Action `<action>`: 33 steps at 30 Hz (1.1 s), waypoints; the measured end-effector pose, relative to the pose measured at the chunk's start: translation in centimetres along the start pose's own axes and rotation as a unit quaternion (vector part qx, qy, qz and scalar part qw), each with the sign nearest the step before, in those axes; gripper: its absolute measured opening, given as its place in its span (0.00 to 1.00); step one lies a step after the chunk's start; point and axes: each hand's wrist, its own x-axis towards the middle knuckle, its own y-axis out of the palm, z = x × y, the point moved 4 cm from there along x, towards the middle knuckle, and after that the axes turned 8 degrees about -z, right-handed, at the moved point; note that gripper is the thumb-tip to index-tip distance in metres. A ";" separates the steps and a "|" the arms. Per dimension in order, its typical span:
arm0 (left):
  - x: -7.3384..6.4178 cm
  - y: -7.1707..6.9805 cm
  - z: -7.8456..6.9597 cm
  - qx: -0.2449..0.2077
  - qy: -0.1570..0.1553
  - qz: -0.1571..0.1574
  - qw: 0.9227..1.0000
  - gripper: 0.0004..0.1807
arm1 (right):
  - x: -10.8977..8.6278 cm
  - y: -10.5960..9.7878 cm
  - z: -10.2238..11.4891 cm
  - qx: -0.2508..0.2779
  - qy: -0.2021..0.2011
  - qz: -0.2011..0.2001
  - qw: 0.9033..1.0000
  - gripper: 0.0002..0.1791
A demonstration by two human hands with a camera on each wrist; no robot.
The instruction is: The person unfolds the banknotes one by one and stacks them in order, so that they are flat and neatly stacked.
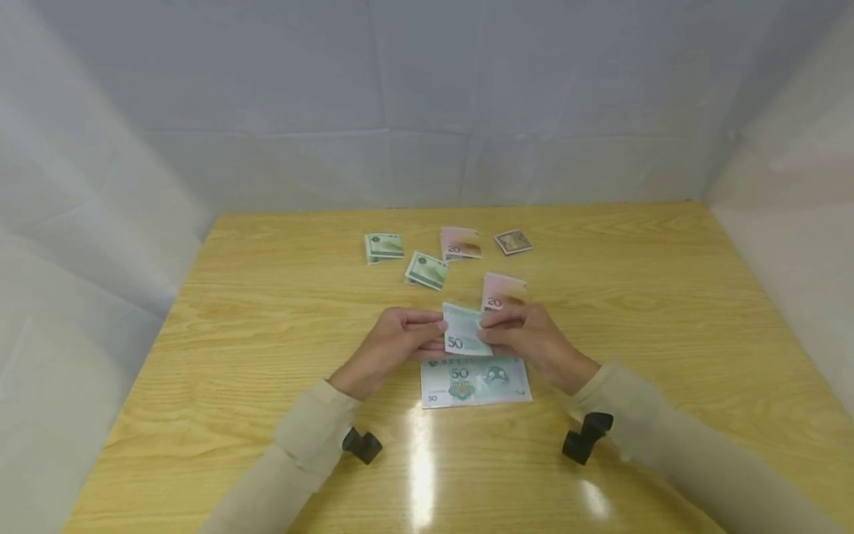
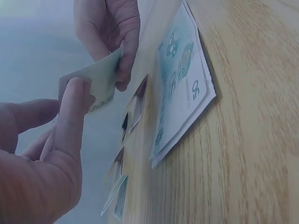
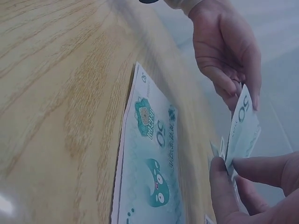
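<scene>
Between both hands, raised above the table, is a folded green 50 banknote [image 1: 465, 331]. My left hand [image 1: 390, 346] pinches its left edge, thumb on the near face and fingers behind. On the opposite edge, my right hand [image 1: 537, 343] pinches the note between thumb and fingers. Just below the hands lies a small stack of flat 50 banknotes [image 1: 477, 384], printed with a green cartoon figure. A folded pink 20 banknote [image 1: 503, 289] lies just beyond the right hand, partly covered by it.
Farther back on the wooden table [image 1: 267, 319] are two folded green notes [image 1: 385, 246], another folded pink 20 note [image 1: 461, 242] and a small folded brown note [image 1: 513, 242]. Pale cloth [image 1: 427, 104] hangs behind the table and at both sides.
</scene>
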 end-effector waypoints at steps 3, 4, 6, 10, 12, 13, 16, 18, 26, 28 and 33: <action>-0.2 0.3 -0.3 0.002 0.008 0.012 1.000 0.20 | -0.1 0.1 0.1 -0.006 -0.004 0.005 1.000 0.13; -0.3 0.3 -0.4 0.003 0.008 0.015 1.000 0.20 | -0.1 0.2 0.1 -0.006 -0.006 0.008 1.000 0.14; -0.4 0.5 -0.4 0.006 0.011 0.023 1.000 0.21 | -0.1 0.4 0.2 -0.008 -0.009 0.011 1.000 0.14; -0.4 0.8 -0.5 0.015 0.013 0.038 0.999 0.24 | -0.2 0.7 0.3 -0.008 -0.010 0.016 1.000 0.15; -0.4 0.9 -0.5 0.015 0.014 0.043 0.999 0.25 | -0.4 0.8 0.4 -0.007 -0.014 0.023 1.000 0.16; -0.4 1.0 -0.5 0.014 0.014 0.045 0.999 0.25 | -0.4 0.9 0.4 -0.007 -0.013 0.026 1.000 0.16; -0.4 1.1 -0.5 0.009 0.013 0.043 0.999 0.24 | -0.6 1.2 0.5 -0.003 -0.015 0.039 0.999 0.19; -0.4 1.1 -0.5 0.006 0.011 0.040 0.999 0.24 | -0.7 1.3 0.5 0.000 -0.012 0.045 0.999 0.20; -0.4 1.1 -0.5 0.007 0.013 0.032 0.999 0.23 | -1.3 1.5 0.9 0.005 -0.030 0.073 0.997 0.26; -0.4 1.0 -0.5 0.004 0.016 0.033 0.999 0.23 | -1.4 1.4 1.0 -0.009 -0.042 0.077 0.996 0.27; -0.5 1.1 -0.6 0.000 0.026 0.038 0.999 0.23 | -1.7 1.4 1.3 -0.029 -0.055 0.081 0.995 0.27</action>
